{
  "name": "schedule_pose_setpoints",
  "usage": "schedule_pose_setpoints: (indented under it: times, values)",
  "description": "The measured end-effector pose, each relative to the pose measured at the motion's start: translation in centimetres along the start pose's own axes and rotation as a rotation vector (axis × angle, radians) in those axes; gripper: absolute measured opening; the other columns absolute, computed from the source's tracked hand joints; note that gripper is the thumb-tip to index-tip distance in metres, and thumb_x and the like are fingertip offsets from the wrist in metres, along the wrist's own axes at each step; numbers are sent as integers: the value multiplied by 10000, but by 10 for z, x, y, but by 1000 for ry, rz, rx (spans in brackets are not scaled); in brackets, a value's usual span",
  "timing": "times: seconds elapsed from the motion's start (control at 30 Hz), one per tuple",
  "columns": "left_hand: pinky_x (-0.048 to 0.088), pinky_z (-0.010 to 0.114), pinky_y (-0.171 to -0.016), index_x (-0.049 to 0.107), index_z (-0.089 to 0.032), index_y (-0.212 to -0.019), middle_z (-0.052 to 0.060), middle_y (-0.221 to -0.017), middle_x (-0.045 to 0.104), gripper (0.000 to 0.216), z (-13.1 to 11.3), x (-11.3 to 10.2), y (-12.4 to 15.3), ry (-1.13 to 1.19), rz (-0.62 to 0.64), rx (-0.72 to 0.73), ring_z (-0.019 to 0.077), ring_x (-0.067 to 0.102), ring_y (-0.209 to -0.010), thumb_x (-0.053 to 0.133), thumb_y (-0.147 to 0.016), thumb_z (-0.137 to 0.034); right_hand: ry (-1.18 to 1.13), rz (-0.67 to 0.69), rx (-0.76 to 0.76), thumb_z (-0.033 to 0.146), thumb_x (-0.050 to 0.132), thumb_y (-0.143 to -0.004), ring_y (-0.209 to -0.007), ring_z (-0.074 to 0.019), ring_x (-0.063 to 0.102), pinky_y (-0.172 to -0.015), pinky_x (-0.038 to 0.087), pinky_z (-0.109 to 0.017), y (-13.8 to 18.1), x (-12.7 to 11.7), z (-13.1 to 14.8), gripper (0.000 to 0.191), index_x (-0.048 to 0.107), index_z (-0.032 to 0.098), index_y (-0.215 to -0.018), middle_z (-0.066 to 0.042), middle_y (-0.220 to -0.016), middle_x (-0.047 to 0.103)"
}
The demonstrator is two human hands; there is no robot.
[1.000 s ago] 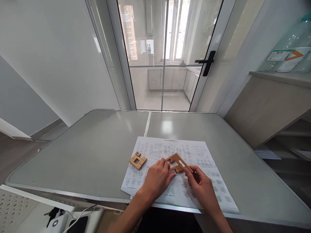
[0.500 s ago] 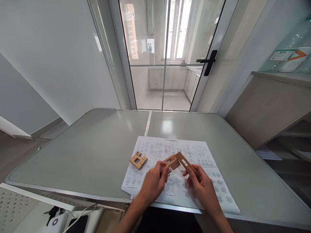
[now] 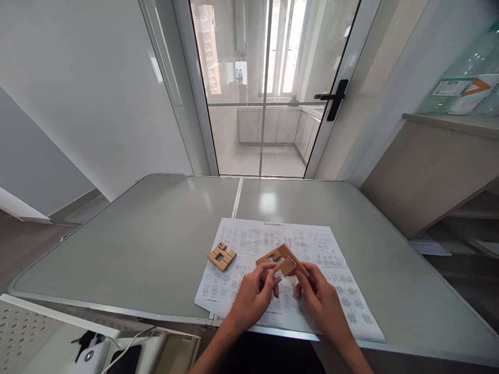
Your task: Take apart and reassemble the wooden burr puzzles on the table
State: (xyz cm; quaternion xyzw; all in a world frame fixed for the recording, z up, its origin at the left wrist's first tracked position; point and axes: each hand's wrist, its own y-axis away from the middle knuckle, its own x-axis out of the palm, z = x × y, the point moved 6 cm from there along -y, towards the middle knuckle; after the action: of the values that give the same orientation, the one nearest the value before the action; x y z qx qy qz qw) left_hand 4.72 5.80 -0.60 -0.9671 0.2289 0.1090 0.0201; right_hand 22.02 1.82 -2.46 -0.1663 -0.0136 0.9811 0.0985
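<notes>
Between my hands, above a printed sheet, several flat wooden puzzle pieces [image 3: 286,266] with cut-outs meet at an angle. My left hand [image 3: 252,296] pinches the left part of them between thumb and fingers. Closed on the right end of the long puzzle piece [image 3: 295,259] is my right hand [image 3: 322,297]. This piece touches the others at its far corner. How the pieces interlock is partly hidden by my fingers. Left of my hands, a small group of wooden blocks [image 3: 222,256] forms a square with a gap in the middle.
Beneath my hands lies the printed sheet [image 3: 335,249] with rows of small diagrams. It rests on a grey table [image 3: 156,234]. A white phone-like device and cables [image 3: 132,343] are at the lower left. A glass door [image 3: 268,130] stands beyond the table; shelves flank the right side.
The right-hand piece has come closer to the pieces in my left hand, and its angle has shifted. Both hands have turned slightly. The block group stays where it was.
</notes>
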Motion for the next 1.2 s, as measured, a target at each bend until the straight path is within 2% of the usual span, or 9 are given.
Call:
schedule_pose_setpoints:
  times: [0.17,0.47,0.63,0.8,1.03,1.2]
  values:
    - [379,227,-463,575,-159,-1300,-3,-736,681,440,2,1,0,67,-7,-26,95,449,-437,438,-1064,-504,65,-39,-35,563,460,-1052,-633,-202,669,-674,524,-294,3,-2,1,460,615,216,-1311,24,-669,671]
    - [346,208,-418,600,-150,-1238,23,-790,705,420,1,1,0,133,-46,-17,67,437,-401,466,-1055,-503,153,-114,-168,470,481,-1055,-643,-189,663,-706,564,-294,5,-4,5,517,584,240,-1506,2,-764,718]
    - [365,211,-428,610,-155,-1232,23,-814,709,412,-1,4,1,140,-53,-26,61,462,-387,466,-1052,-496,185,-148,-221,397,480,-1050,-642,-186,667,-706,572,-297,7,-6,8,491,595,257,-1506,-3,-782,732]
    - [366,203,-415,622,-150,-1225,18,-799,702,411,-2,7,2,153,-90,-22,57,471,-372,464,-1050,-487,199,-167,-237,401,484,-1050,-633,-183,670,-706,577,-294,8,-6,7,487,604,254,-1499,-4,-780,736]
    - [374,204,-418,631,-154,-1209,6,-774,686,390,-1,9,2,139,-116,-24,61,472,-385,469,-1051,-472,240,-143,-244,387,460,-1061,-638,-178,661,-693,568,-277,8,-4,6,501,554,277,-1540,-8,-793,735]
    - [335,202,-379,642,-161,-1207,-2,-746,653,442,2,8,1,148,-103,-25,68,436,-388,481,-1035,-535,235,-112,-272,367,447,-1064,-614,-181,649,-671,567,-281,8,-3,6,480,585,276,-1515,-5,-754,713]
